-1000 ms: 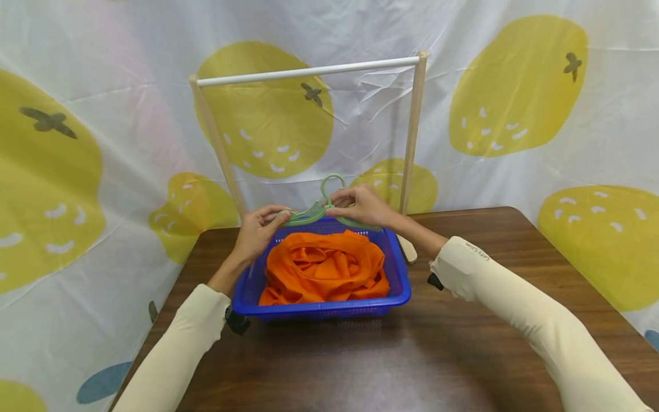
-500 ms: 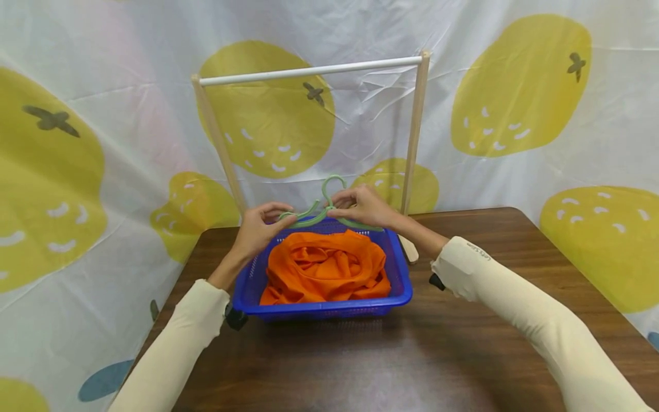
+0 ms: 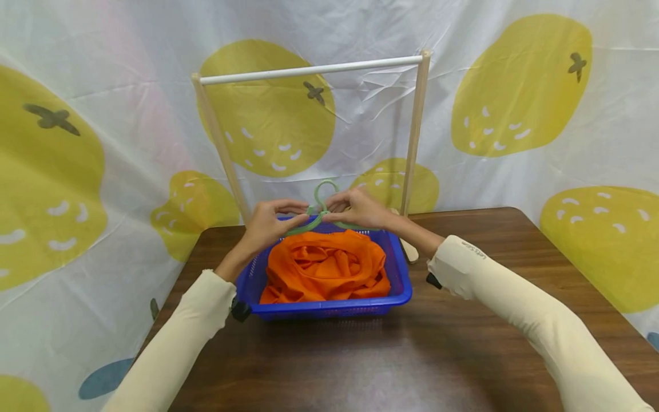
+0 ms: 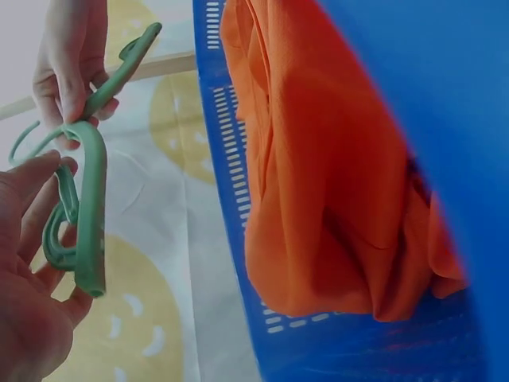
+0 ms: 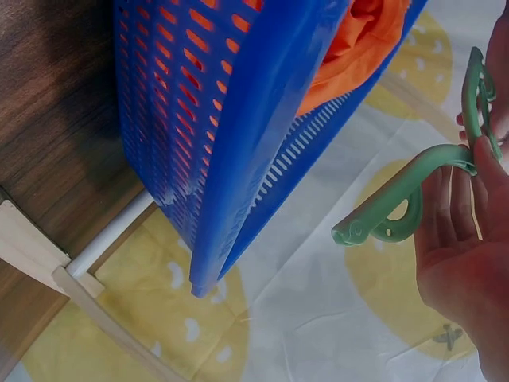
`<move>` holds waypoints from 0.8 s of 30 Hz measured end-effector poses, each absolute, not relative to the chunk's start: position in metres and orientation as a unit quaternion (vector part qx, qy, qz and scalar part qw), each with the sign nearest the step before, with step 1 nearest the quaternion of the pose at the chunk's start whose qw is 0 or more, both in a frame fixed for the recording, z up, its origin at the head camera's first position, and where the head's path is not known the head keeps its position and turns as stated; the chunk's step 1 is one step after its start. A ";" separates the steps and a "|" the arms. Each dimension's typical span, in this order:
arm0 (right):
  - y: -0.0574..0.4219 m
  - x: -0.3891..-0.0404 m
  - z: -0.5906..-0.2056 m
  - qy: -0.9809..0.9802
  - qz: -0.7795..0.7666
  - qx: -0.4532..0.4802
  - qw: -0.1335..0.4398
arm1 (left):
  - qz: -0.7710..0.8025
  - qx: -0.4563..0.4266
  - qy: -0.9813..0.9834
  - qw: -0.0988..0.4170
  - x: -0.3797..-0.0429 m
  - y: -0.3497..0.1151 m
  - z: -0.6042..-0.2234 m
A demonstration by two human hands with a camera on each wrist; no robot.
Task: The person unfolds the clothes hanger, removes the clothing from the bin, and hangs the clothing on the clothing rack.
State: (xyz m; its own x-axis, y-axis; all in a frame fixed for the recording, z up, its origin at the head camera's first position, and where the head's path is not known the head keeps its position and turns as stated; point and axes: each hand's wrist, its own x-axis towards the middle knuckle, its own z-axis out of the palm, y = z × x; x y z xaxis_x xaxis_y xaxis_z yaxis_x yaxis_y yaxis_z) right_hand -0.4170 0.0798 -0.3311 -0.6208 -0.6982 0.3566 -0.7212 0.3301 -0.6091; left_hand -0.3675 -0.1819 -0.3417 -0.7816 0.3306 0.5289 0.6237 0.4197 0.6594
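Note:
A green plastic clothes hanger (image 3: 307, 226) is held up above the far side of a blue perforated basket (image 3: 324, 309), its hook (image 3: 325, 184) pointing up. My right hand (image 3: 361, 209) pinches it just below the hook, and the right arm of the hanger runs partly behind that hand. On the other side, my left hand (image 3: 273, 225) has thumb and fingers around a thin curved strip (image 4: 67, 193) that branches off the hanger's left arm. Both hands are close together near the hanger's middle. An orange cloth garment (image 3: 326, 266) lies bunched in the basket, its round opening facing up.
Behind the basket stands a rack with wooden posts (image 3: 414, 131) and a white top bar (image 3: 309, 71); its wooden foot (image 3: 409, 250) lies right of the basket. The brown wooden table (image 3: 463, 337) meets a fruit-patterned curtain (image 3: 504, 183) at the back and sides.
My left hand has moved right along the hanger, close to its middle, and the thin strip has shifted with it. The hook has moved slightly left and down. The garment and basket stay put.

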 end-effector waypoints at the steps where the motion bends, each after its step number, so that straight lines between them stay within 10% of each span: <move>1: 0.079 -0.417 -0.331 -0.814 0.382 0.438 0.011 | -0.456 -0.293 -0.825 0.159 -0.368 -0.181 -0.341; 24: 0.082 -0.421 -0.333 -0.814 0.369 0.448 0.009 | -0.448 -0.288 -0.824 0.196 -0.365 -0.193 -0.321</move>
